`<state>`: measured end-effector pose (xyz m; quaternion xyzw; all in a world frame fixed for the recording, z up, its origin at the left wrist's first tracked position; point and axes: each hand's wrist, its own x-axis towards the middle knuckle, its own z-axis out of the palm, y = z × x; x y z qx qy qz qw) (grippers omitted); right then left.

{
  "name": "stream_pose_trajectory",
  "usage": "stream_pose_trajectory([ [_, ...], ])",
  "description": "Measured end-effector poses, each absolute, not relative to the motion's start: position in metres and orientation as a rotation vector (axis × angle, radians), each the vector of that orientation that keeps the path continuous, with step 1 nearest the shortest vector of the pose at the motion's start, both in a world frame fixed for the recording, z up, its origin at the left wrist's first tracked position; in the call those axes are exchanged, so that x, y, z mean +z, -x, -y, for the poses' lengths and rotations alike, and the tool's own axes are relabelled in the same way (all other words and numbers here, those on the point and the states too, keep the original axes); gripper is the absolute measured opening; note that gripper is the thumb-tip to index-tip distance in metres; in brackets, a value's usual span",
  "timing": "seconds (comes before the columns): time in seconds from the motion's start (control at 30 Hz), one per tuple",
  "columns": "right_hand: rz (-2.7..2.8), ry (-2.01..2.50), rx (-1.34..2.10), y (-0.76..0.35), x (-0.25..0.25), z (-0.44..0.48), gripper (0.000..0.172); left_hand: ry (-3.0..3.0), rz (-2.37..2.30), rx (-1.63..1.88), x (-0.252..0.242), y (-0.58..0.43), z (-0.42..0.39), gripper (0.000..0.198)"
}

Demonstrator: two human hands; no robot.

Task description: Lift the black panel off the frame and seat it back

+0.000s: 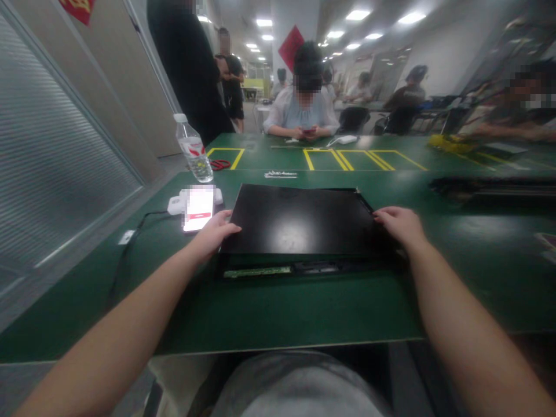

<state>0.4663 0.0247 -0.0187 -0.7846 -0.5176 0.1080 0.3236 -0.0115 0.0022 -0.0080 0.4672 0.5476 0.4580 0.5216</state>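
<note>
A flat, glossy black screen panel (299, 220) lies in front of me, its near edge lifted over a dark frame (321, 267). Along the frame's near side runs a narrow green circuit board strip (256, 271). My left hand (217, 230) grips the panel's left edge, thumb on top and the other fingers partly hidden. At the opposite side, my right hand (402, 226) pinches the right edge close to the frame's side bar; whether it also touches that bar I cannot tell.
Left of the panel are a lit phone (200, 208), a white plug with a black cable (176, 205), a water bottle (193, 149) and red scissors (220, 164). White strips (280, 174) lie beyond it. Dark panels (490, 191) rest at right. A person (304, 110) sits opposite.
</note>
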Motion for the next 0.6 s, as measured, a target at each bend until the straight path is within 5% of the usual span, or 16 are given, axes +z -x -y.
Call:
stream_pose_trajectory([
  [0.6, 1.347, 2.068, 0.328, -0.4686, -0.0209, -0.0264, 0.023, -1.120, -1.327, 1.103, -0.0047, 0.0087, -0.0017, 0.057],
])
